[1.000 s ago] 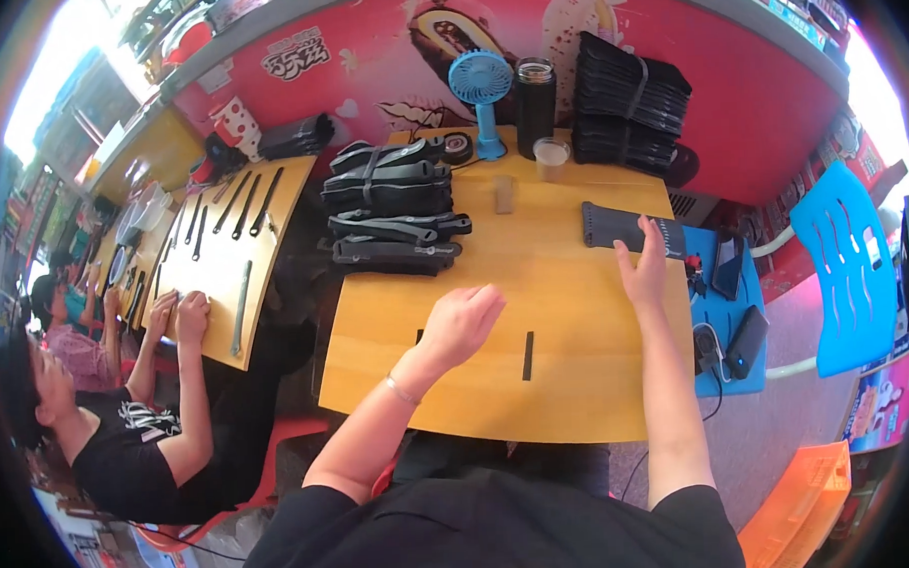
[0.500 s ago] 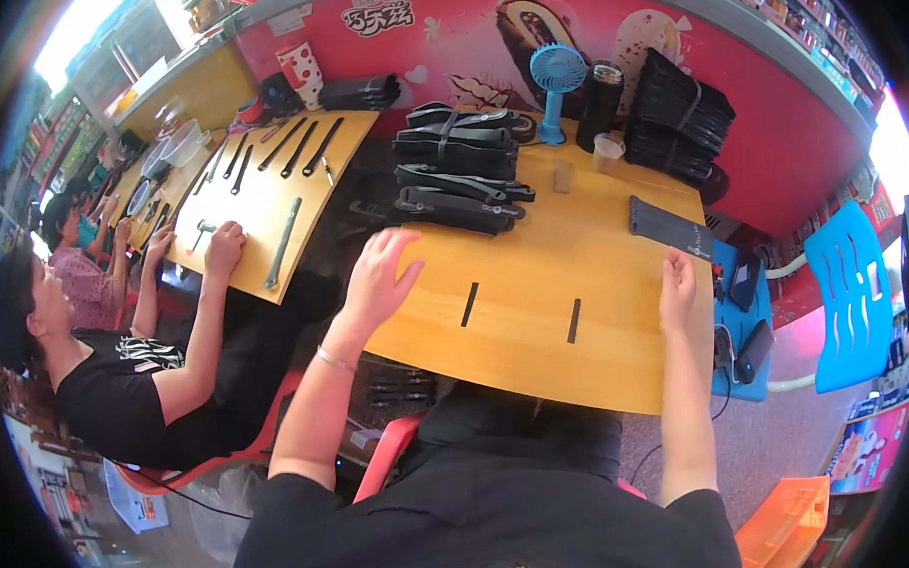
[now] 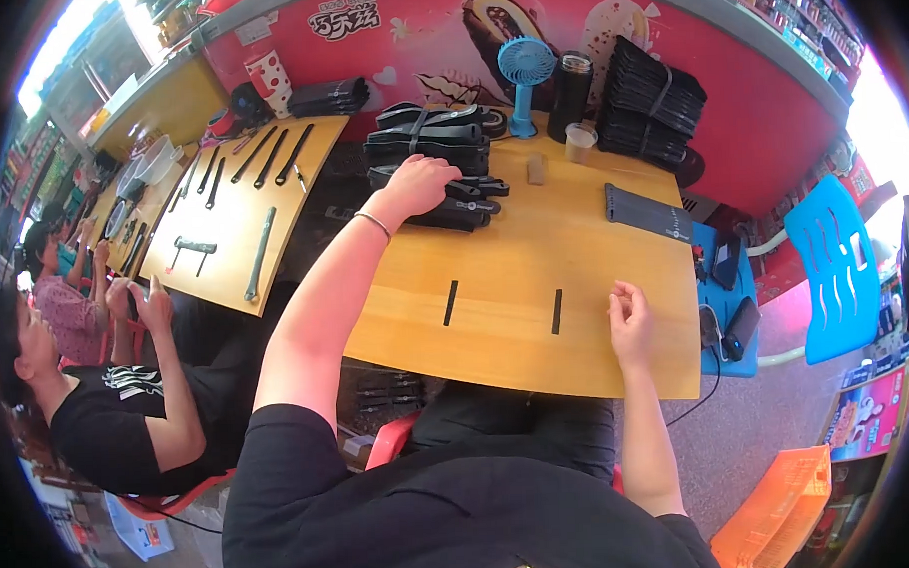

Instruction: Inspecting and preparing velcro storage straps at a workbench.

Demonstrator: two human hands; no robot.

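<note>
My left hand (image 3: pixel 423 187) is over the stack of folded black bands (image 3: pixel 440 149), touching its upper part. Its fingers bend down onto the bands and the fingertips are hidden, so I cannot tell whether it grips one. A dark tie is wrapped round the upper bands. Palm turned inward, my right hand (image 3: pixel 629 323) hovers above the right side of the wooden table (image 3: pixel 507 352). It is empty, with loosely curled fingers and a gap at the thumb. Two short black strips, a left one (image 3: pixel 451 303) and a right one (image 3: pixel 557 311), lie on the tabletop between my arms.
A flat black sleeve (image 3: pixel 644 212) lies at the right. Along the back stand a blue fan (image 3: pixel 524 76), a black flask (image 3: pixel 571 90), a plastic cup (image 3: pixel 581 141) and a tall black pile (image 3: pixel 653 102). A co-worker (image 3: pixel 119 416) sits left; a blue chair (image 3: pixel 827 271) stands right.
My left hand has moved forward and right onto the stack of bands. My right hand has shifted left and nearer. The whole view has swung slightly. The co-worker's hands have left their table.
</note>
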